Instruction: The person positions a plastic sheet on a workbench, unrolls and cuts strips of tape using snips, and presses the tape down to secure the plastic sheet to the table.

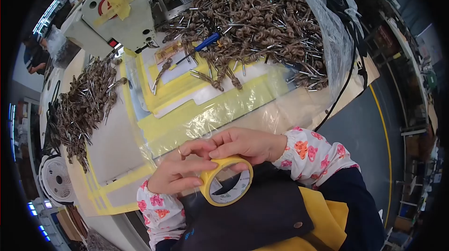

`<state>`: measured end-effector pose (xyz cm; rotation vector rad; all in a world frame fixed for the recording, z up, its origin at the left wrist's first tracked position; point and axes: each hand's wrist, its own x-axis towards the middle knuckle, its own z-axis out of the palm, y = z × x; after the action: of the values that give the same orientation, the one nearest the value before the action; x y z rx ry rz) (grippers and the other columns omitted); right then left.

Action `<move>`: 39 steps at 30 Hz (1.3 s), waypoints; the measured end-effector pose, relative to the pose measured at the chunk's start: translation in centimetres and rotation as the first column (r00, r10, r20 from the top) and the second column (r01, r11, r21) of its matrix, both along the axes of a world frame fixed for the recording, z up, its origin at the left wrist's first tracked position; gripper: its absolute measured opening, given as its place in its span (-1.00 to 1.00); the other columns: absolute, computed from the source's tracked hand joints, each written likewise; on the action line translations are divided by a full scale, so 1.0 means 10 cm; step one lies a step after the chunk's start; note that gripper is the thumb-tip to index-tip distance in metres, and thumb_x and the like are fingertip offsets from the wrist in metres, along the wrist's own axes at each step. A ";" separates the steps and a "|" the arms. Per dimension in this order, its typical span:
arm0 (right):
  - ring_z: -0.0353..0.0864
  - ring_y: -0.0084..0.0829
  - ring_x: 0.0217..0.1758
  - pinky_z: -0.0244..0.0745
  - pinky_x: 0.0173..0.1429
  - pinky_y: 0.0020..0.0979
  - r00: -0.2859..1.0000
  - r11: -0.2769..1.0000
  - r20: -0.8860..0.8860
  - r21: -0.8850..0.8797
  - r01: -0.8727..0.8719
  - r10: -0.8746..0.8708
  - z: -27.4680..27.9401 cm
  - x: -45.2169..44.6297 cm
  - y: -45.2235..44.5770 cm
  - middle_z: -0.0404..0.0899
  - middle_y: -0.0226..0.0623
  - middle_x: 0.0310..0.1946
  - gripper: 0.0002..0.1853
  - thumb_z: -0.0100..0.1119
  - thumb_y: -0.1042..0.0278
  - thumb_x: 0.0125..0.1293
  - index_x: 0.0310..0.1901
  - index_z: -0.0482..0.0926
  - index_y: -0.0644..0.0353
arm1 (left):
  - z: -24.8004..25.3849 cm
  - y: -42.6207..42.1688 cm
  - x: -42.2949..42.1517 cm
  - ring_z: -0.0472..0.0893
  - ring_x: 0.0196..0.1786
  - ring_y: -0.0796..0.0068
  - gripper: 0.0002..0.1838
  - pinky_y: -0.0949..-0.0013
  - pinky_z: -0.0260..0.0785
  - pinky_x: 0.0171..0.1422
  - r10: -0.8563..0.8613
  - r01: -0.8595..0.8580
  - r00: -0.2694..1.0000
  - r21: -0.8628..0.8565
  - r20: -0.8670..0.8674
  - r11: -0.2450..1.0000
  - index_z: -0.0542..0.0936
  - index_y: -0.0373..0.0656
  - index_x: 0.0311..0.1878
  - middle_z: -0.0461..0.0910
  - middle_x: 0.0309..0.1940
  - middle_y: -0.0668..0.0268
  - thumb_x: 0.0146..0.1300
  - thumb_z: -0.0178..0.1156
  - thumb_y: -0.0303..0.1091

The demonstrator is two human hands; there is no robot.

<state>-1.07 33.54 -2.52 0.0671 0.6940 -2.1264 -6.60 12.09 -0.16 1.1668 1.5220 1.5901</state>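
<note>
Left hand [173, 172] clasps the smooth round tape [209, 186], right hand [249, 143] pinched narrow at its rim, knotted cords [264, 21] heaped beyond

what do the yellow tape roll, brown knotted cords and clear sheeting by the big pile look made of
Yellow tape roll: probably paper or plastic tape, smooth and satiny; its printed pale core looks like cardboard.
Brown cords: likely textile, matte, bending into knots; their shiny silvery tips look metallic.
Clear sheeting: probably thin plastic film, glossy, see-through and wrinkled.
</note>
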 end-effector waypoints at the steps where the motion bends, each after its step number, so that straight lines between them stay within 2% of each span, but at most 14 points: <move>1: 0.38 -0.64 -0.76 0.27 -0.71 -0.68 1.000 1.000 0.006 -0.023 0.005 -0.005 -0.01 0.01 -0.01 0.52 -0.31 -0.40 -0.77 0.04 0.41 0.30 -0.06 0.40 0.32 | 0.01 0.01 0.01 0.46 0.04 0.24 -0.70 0.26 0.31 0.14 -0.010 0.010 1.000 -0.009 -0.023 1.000 0.67 -0.13 -0.12 0.38 0.09 0.09 0.00 0.34 -0.46; 6: 0.42 -0.60 -0.75 0.31 -0.71 -0.67 1.000 0.999 -0.002 -0.039 -0.021 0.021 -0.08 0.02 0.01 0.52 -0.30 -0.42 -0.77 0.02 0.42 0.31 -0.04 0.35 0.29 | -0.01 -0.02 -0.03 0.50 -0.01 0.29 -0.72 0.29 0.32 0.10 0.025 -0.009 0.985 0.091 -0.173 0.996 0.67 -0.17 -0.14 0.52 -0.06 0.18 0.01 0.33 -0.48; 10: 0.43 -0.60 -0.74 0.30 -0.70 -0.65 0.999 0.999 0.040 -0.053 -0.003 0.005 -0.01 0.00 0.00 0.53 -0.29 -0.41 -0.77 0.01 0.39 0.33 -0.03 0.36 0.29 | 0.00 -0.06 0.00 0.52 -0.07 0.32 -0.82 0.33 0.34 0.06 0.101 -0.093 0.986 0.070 -0.131 0.993 0.66 -0.22 -0.22 0.57 -0.16 0.22 0.05 0.29 -0.52; 13: 0.51 -0.58 -0.60 0.43 -0.54 -0.62 0.999 0.982 0.028 -0.187 0.035 -0.030 -0.11 -0.01 0.01 0.54 -0.29 -0.37 -0.76 0.00 0.39 0.35 -0.02 0.36 0.30 | -0.02 -0.05 0.08 0.52 -0.08 0.36 -0.92 0.37 0.36 0.04 0.201 -0.200 0.980 0.057 -0.004 0.978 0.58 -0.26 -0.26 0.54 -0.17 0.19 0.17 0.18 -0.54; 16: 0.57 -0.52 -0.42 0.50 -0.32 -0.57 0.985 0.980 -0.064 0.117 0.164 -0.158 -0.01 0.03 -0.03 0.55 -0.31 -0.35 -0.78 -0.05 0.38 0.38 -0.01 0.38 0.29 | -0.12 -0.05 0.10 0.51 -0.10 0.41 -0.93 0.39 0.36 0.03 0.310 -0.324 0.939 0.080 0.152 0.943 0.50 -0.26 -0.22 0.50 -0.14 0.18 0.25 0.10 -0.49; 19: 0.58 -0.50 -0.30 0.48 -0.20 -0.50 0.806 0.790 -0.588 0.464 0.401 -0.065 -0.11 0.14 0.08 0.56 -0.33 -0.37 -0.76 -0.05 0.29 0.39 -0.06 0.44 0.27 | -0.16 -0.08 0.11 0.50 -0.14 0.46 -0.90 0.43 0.36 0.01 0.387 -0.435 0.867 0.101 0.315 0.895 0.44 -0.25 -0.21 0.47 -0.14 0.19 0.30 0.06 -0.42; 20: 0.59 -0.42 -0.33 0.46 -0.24 -0.44 0.681 0.609 -0.712 0.620 0.495 0.171 -0.11 0.15 0.23 0.57 -0.26 -0.38 -0.74 0.05 0.23 0.33 -0.13 0.48 0.27 | -0.15 -0.08 0.09 0.49 -0.15 0.48 -0.89 0.45 0.36 0.00 0.396 -0.463 0.846 0.123 0.357 0.878 0.43 -0.24 -0.22 0.46 -0.15 0.20 0.31 0.06 -0.40; 22: 0.59 -0.30 -0.35 0.45 -0.26 -0.36 0.596 0.407 -0.661 0.751 0.521 0.456 0.14 0.17 0.52 0.56 -0.15 -0.39 -0.73 0.16 0.25 0.23 -0.17 0.49 0.29 | -0.15 -0.06 0.06 0.46 -0.17 0.53 -0.86 0.49 0.32 -0.02 0.422 -0.507 0.813 0.131 0.401 0.852 0.43 -0.23 -0.23 0.44 -0.18 0.24 0.31 0.07 -0.35; 24: 0.56 -0.17 -0.28 0.44 -0.19 -0.30 0.607 0.188 -0.624 0.757 0.626 0.493 0.25 0.24 0.74 0.54 -0.08 -0.35 -0.71 0.20 0.30 0.16 -0.15 0.48 0.27 | -0.17 -0.06 0.05 0.44 -0.17 0.54 -0.85 0.49 0.31 -0.01 0.450 -0.516 0.819 0.114 0.357 0.849 0.44 -0.23 -0.25 0.43 -0.18 0.25 0.30 0.09 -0.34; 26: 0.56 -0.22 -0.30 0.46 -0.19 -0.37 0.432 -0.073 -0.650 0.502 0.862 0.626 0.20 0.29 0.93 0.55 -0.17 -0.28 -0.67 0.27 0.31 0.09 -0.11 0.51 0.23 | -0.18 -0.04 0.04 0.41 -0.18 0.56 -0.84 0.49 0.29 -0.02 0.460 -0.510 0.832 0.103 0.311 0.854 0.44 -0.22 -0.27 0.41 -0.18 0.27 0.29 0.12 -0.32; 29: 0.50 -0.13 -0.14 0.42 -0.05 -0.27 0.263 -0.189 -0.540 0.188 0.964 0.800 0.13 0.23 1.17 0.50 -0.14 -0.17 -0.65 0.29 0.32 0.02 -0.13 0.51 0.22 | -0.19 -0.04 0.04 0.41 -0.19 0.56 -0.84 0.50 0.28 -0.03 0.481 -0.522 0.825 0.075 0.296 0.850 0.44 -0.22 -0.28 0.41 -0.19 0.27 0.28 0.12 -0.32; 31: 0.41 -0.05 -0.01 0.35 0.06 -0.18 0.286 -0.233 -0.577 0.166 0.958 0.765 0.10 0.14 1.36 0.44 -0.11 -0.08 -0.65 0.30 0.34 0.00 -0.15 0.50 0.24 | -0.22 -0.04 0.02 0.40 -0.19 0.56 -0.85 0.50 0.27 -0.03 0.488 -0.533 0.815 0.072 0.312 0.843 0.44 -0.22 -0.28 0.40 -0.19 0.28 0.28 0.13 -0.33; 37: 0.42 -0.06 -0.03 0.34 0.02 -0.20 0.116 -0.161 -0.540 -0.037 0.986 0.834 0.29 -0.31 1.95 0.45 -0.09 -0.12 -0.66 0.33 0.37 -0.02 -0.19 0.50 0.26 | -0.27 -0.06 0.01 0.38 -0.18 0.57 -0.84 0.51 0.25 -0.03 0.494 -0.535 0.807 0.049 0.322 0.843 0.43 -0.22 -0.28 0.39 -0.19 0.27 0.27 0.12 -0.33; 39: 0.45 -0.09 -0.07 0.36 0.00 -0.24 0.093 -0.195 -0.509 -0.151 0.969 0.855 0.40 -0.53 2.11 0.47 -0.12 -0.17 -0.64 0.36 0.28 -0.05 -0.22 0.52 0.26 | -0.27 -0.04 -0.01 0.43 -0.27 0.55 -0.84 0.50 0.33 -0.13 0.520 -0.550 0.806 0.035 0.282 0.834 0.40 -0.20 -0.30 0.36 -0.21 0.27 0.30 0.09 -0.31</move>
<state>-6.34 54.68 1.48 0.3637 -2.3758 0.0500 -6.70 11.67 -2.87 0.5546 1.6860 2.1312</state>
